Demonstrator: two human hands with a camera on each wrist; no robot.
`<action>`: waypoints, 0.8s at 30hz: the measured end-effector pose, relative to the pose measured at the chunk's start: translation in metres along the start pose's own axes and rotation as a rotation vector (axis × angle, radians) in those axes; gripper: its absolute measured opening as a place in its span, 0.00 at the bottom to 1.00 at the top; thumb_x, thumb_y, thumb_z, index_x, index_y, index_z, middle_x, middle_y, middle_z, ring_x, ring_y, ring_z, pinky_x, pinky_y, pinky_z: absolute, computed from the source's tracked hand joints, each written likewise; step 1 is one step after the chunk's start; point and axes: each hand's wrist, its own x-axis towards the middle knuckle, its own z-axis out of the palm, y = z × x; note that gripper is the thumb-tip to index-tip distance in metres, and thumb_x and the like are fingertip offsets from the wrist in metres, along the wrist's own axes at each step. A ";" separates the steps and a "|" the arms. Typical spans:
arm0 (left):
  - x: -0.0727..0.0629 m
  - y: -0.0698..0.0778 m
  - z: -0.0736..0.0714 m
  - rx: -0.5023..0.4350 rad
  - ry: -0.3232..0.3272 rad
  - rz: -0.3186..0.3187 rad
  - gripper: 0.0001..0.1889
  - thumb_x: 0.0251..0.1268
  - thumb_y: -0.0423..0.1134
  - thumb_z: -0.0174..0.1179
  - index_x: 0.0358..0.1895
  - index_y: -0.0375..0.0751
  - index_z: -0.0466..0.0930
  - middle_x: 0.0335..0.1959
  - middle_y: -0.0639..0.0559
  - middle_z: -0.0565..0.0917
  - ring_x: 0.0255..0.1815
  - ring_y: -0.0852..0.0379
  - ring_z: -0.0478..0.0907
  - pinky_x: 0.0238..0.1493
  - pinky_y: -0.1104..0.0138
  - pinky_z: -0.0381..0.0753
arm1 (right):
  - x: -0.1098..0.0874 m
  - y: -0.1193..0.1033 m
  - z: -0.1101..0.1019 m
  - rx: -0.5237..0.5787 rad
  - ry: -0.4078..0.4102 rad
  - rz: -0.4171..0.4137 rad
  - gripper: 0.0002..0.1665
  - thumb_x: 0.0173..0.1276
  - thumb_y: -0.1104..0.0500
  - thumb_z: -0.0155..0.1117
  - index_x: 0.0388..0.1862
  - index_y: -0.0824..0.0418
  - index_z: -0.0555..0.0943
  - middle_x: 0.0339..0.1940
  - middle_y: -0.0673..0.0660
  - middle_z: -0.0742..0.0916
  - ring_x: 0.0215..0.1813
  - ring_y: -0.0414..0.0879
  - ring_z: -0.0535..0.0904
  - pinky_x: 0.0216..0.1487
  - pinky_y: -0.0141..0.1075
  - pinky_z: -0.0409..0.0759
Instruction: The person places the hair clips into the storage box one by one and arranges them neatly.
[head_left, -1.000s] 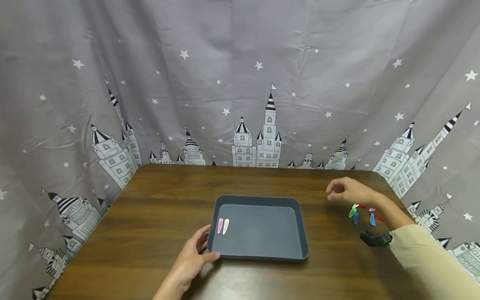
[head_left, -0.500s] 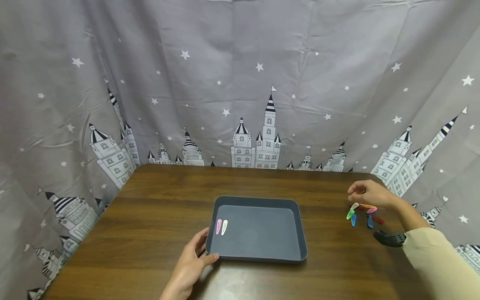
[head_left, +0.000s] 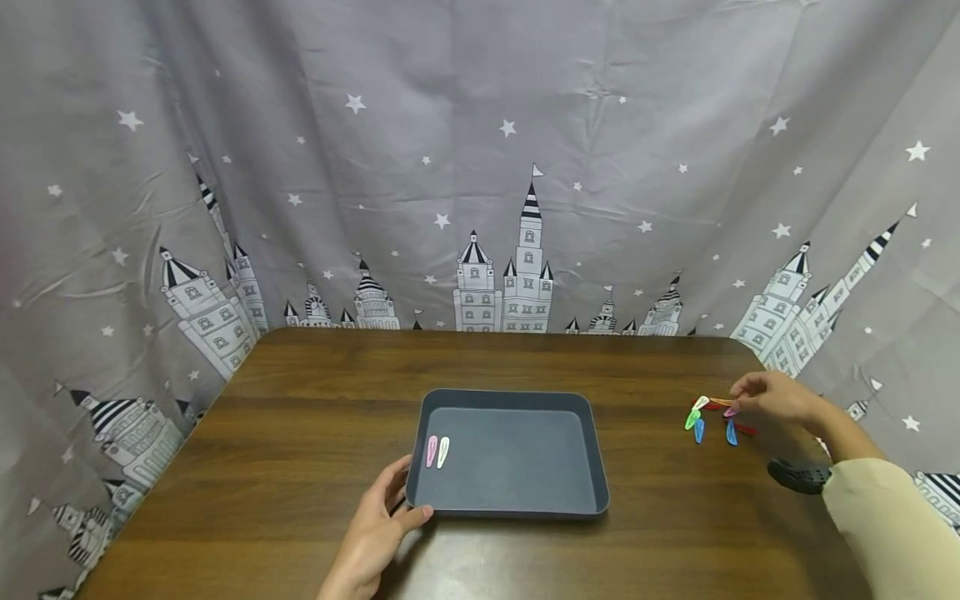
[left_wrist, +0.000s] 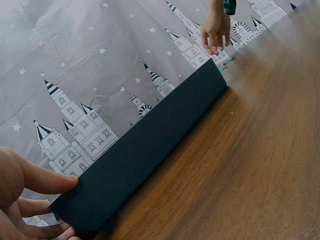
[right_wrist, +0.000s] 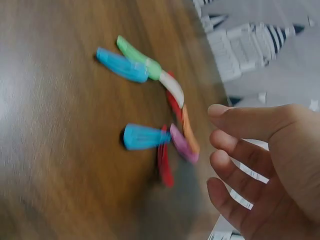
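My left hand (head_left: 375,533) grips the near left corner of a dark grey tray (head_left: 517,512), thumb on the front rim and fingers round the left side. Inside the tray, a pink hair clip (head_left: 432,451) and a white hair clip (head_left: 443,452) lie side by side at the left. My right hand (head_left: 776,398) hovers over a loose cluster of snap hair clips, fingers loosely bent and holding nothing. In the right wrist view, an orange clip (right_wrist: 189,131) and a pink clip (right_wrist: 184,143) lie nearest its fingertips. Blue (right_wrist: 145,137), green (right_wrist: 139,56), white (right_wrist: 172,89) and red clips (right_wrist: 164,159) make up the others.
The wooden table (head_left: 315,417) stretches under everything. A grey curtain (head_left: 375,167) printed with castles and stars hangs behind and at both sides. My right wrist wears a black strap (head_left: 798,477) below a cream sleeve (head_left: 877,517).
My right hand has moved right and down from beside the cluster to over the hair clips. My left hand keeps its grip on the tray; the camera view has shifted slightly.
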 end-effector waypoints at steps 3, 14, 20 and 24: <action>0.001 -0.001 0.002 0.002 0.004 -0.001 0.41 0.58 0.19 0.65 0.77 0.31 0.60 0.72 0.27 0.68 0.75 0.30 0.61 0.71 0.46 0.63 | -0.010 0.009 -0.002 -0.010 0.013 0.045 0.10 0.71 0.66 0.65 0.45 0.74 0.81 0.38 0.57 0.87 0.40 0.47 0.77 0.39 0.40 0.77; -0.001 -0.004 0.000 0.024 0.005 0.010 0.41 0.59 0.20 0.66 0.77 0.31 0.60 0.71 0.28 0.69 0.75 0.30 0.62 0.71 0.46 0.64 | -0.023 0.040 0.017 0.039 0.029 0.130 0.12 0.71 0.64 0.68 0.45 0.73 0.79 0.35 0.55 0.82 0.38 0.46 0.73 0.37 0.37 0.73; 0.001 -0.001 -0.001 0.020 0.009 -0.006 0.41 0.59 0.20 0.66 0.77 0.33 0.61 0.72 0.29 0.69 0.75 0.31 0.62 0.72 0.44 0.62 | -0.023 0.040 0.019 0.021 0.019 0.153 0.10 0.73 0.63 0.67 0.41 0.71 0.79 0.32 0.52 0.76 0.38 0.46 0.71 0.38 0.36 0.69; 0.001 -0.001 -0.002 0.016 0.013 -0.008 0.41 0.59 0.20 0.66 0.77 0.33 0.61 0.72 0.30 0.69 0.75 0.31 0.63 0.72 0.44 0.62 | -0.020 0.040 0.020 0.026 -0.014 0.133 0.06 0.73 0.66 0.65 0.38 0.70 0.80 0.31 0.52 0.77 0.37 0.46 0.70 0.39 0.37 0.69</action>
